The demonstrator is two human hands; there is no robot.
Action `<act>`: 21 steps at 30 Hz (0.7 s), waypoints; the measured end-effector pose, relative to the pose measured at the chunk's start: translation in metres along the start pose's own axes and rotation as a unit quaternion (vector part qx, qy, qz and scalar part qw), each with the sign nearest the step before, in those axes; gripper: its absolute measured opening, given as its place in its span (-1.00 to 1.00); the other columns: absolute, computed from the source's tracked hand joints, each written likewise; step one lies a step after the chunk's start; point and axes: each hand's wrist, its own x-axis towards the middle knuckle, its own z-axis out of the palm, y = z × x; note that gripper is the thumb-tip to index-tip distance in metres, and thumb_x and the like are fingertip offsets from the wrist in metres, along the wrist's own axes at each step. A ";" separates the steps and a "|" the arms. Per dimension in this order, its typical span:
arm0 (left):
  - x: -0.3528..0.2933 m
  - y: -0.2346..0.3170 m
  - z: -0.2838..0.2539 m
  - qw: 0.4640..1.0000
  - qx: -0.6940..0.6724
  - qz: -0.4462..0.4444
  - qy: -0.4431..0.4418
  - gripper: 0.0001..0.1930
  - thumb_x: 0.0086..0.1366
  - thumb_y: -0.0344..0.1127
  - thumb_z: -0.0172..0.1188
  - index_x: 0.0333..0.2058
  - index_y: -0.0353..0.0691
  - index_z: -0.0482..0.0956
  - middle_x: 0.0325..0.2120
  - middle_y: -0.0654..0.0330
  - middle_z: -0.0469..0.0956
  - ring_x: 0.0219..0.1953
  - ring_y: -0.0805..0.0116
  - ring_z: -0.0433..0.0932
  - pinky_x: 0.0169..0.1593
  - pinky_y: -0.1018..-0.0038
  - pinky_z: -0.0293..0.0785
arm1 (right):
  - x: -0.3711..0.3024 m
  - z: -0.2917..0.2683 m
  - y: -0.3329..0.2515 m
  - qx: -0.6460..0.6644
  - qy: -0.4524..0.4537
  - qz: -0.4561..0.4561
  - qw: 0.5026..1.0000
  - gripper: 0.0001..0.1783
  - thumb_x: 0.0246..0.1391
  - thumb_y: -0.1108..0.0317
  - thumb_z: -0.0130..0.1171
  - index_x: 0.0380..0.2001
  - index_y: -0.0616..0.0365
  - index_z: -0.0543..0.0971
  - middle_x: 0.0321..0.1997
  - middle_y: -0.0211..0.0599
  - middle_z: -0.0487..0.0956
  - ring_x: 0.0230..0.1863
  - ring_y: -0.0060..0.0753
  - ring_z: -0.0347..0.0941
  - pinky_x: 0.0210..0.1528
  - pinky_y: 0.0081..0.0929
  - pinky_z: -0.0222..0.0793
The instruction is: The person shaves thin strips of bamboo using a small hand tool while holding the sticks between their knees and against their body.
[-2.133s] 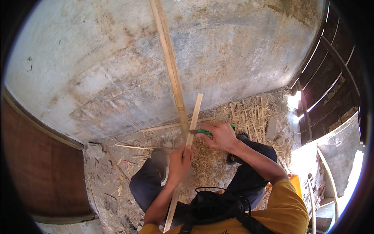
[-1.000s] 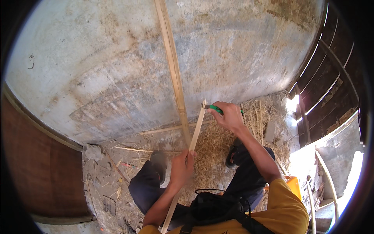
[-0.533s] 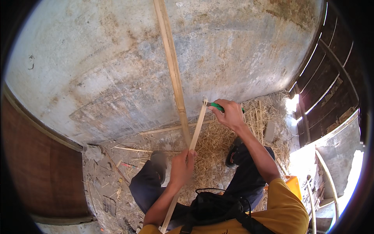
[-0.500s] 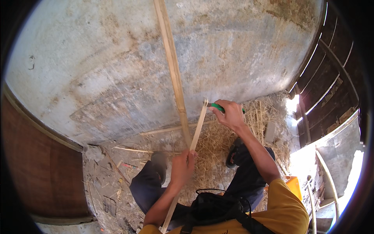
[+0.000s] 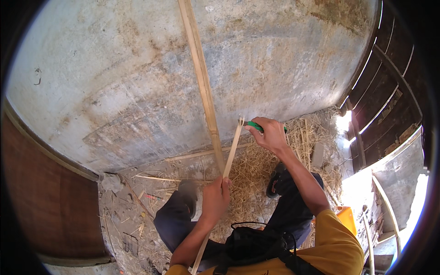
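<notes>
My left hand (image 5: 215, 199) is closed around a long, pale split-bamboo strip (image 5: 234, 145), which slants from below my forearm up to the right. In my right hand (image 5: 271, 134) is a green-handled knife (image 5: 254, 125), its handle wrapped by my fingers. The dark blade meets the strip's upper end, where a thin sliver curls up. Much of the blade is hidden behind the strip and its curl. Just left of that end, a longer bamboo pole (image 5: 200, 68) leans against the wall.
A stained concrete wall (image 5: 151, 82) rises in front. Straw and shavings (image 5: 250, 183) cover the ground between my feet. Brown boarding (image 5: 50, 192) stands at left, dark slatted planks (image 5: 385, 96) at right. A yellow container (image 5: 346, 220) sits by my right elbow.
Hardly anything differs. The view has shifted very slightly; both hands keep their hold, with the blade still at the strip's upper end.
</notes>
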 end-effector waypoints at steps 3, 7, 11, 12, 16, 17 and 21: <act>-0.002 0.001 0.000 0.997 0.069 0.016 0.018 -0.75 0.54 -0.35 0.06 -0.26 -0.38 0.64 -0.62 -0.06 0.54 -0.58 0.01 0.60 -0.43 0.23 0.41 | 0.001 0.001 -0.002 -0.016 -0.008 0.008 1.000 -0.66 0.27 -0.01 0.36 -0.32 0.04 0.75 -0.49 -0.26 0.65 -0.49 -0.07 0.59 -0.42 -0.21 0.49; 0.003 0.013 -0.012 0.996 -0.016 -0.074 -0.046 -0.76 0.54 -0.36 0.08 -0.28 -0.38 0.61 -0.63 -0.09 0.52 -0.59 0.00 0.59 -0.42 0.21 0.42 | 0.001 0.001 -0.001 -0.029 -0.008 0.015 0.999 -0.64 0.27 -0.06 0.34 -0.32 0.01 0.75 -0.51 -0.28 0.66 -0.49 -0.08 0.62 -0.42 -0.22 0.51; 0.003 0.008 -0.014 0.997 -0.024 -0.062 -0.044 -0.76 0.55 -0.35 0.09 -0.29 -0.38 0.60 -0.65 -0.03 0.51 -0.62 0.08 0.57 -0.45 0.24 0.40 | 0.001 0.003 -0.004 -0.022 -0.005 0.027 0.999 -0.64 0.27 -0.06 0.34 -0.32 0.00 0.76 -0.53 -0.27 0.65 -0.51 -0.11 0.61 -0.43 -0.23 0.50; 0.001 0.005 -0.010 0.999 0.009 -0.026 -0.019 -0.75 0.55 -0.34 0.09 -0.29 -0.38 0.60 -0.66 0.00 0.50 -0.63 0.13 0.56 -0.45 0.26 0.39 | 0.002 0.003 -0.004 -0.019 -0.005 0.025 1.000 -0.64 0.27 -0.06 0.34 -0.32 0.00 0.76 -0.53 -0.28 0.65 -0.52 -0.12 0.60 -0.43 -0.23 0.50; 0.000 0.001 -0.006 0.998 0.057 0.007 0.015 -0.74 0.56 -0.29 0.12 -0.27 -0.37 0.62 -0.68 0.10 0.46 -0.63 0.35 0.50 -0.46 0.33 0.37 | 0.003 0.006 -0.005 -0.010 0.008 0.012 1.000 -0.64 0.28 -0.06 0.33 -0.31 0.00 0.76 -0.56 -0.27 0.63 -0.56 -0.14 0.56 -0.45 -0.22 0.49; 0.003 0.004 -0.014 0.998 -0.012 -0.049 -0.031 -0.73 0.57 -0.29 0.12 -0.27 -0.37 0.62 -0.68 0.12 0.45 -0.62 0.40 0.48 -0.46 0.34 0.36 | 0.002 0.007 -0.001 -0.013 0.008 0.025 1.000 -0.64 0.30 -0.05 0.32 -0.31 0.02 0.75 -0.56 -0.25 0.62 -0.56 -0.14 0.55 -0.45 -0.23 0.48; -0.005 0.012 -0.030 0.976 -0.104 -0.121 -0.149 -0.70 0.55 -0.23 0.05 -0.22 -0.31 0.67 -0.54 -0.04 0.57 -0.49 0.09 0.60 -0.30 0.21 0.48 | 0.026 -0.014 0.036 -0.031 0.009 0.202 0.979 -0.62 0.34 -0.02 0.28 -0.28 0.10 0.73 -0.58 -0.19 0.60 -0.56 -0.19 0.52 -0.46 -0.24 0.41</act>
